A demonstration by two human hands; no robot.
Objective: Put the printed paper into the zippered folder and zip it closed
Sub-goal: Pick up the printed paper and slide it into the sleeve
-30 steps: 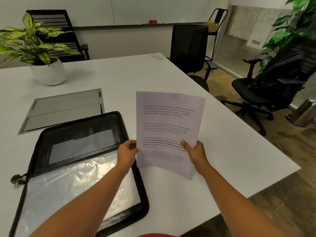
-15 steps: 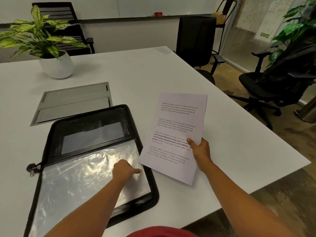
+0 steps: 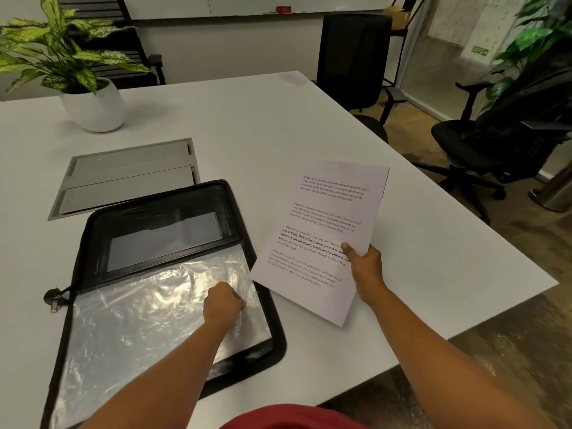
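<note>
A black zippered folder [image 3: 89, 230] lies open on the white table [image 3: 235, 128], its clear plastic sleeve [image 3: 139, 311] facing up. The zipper pull [image 3: 53, 297] hangs at its left edge. My left hand [image 3: 223, 305] rests on the sleeve near its right edge, fingers curled and pinching the plastic. My right hand [image 3: 362, 267] holds the printed paper [image 3: 325, 230] by its lower right edge, just right of the folder and slightly above the table. The paper's lower left corner overlaps the folder's right rim.
A grey metal cable hatch [image 3: 127, 178] is set into the table behind the folder. A potted plant in a white pot [image 3: 93, 106] stands at the back left. Black office chairs [image 3: 495, 140] stand beyond the table's right edge, with a steel bin [image 3: 557, 193] further right.
My left hand let go of the paper and moved down onto the folder's plastic sleeve, where its fingers closed on the plastic. The right hand lowered the paper toward the table.
</note>
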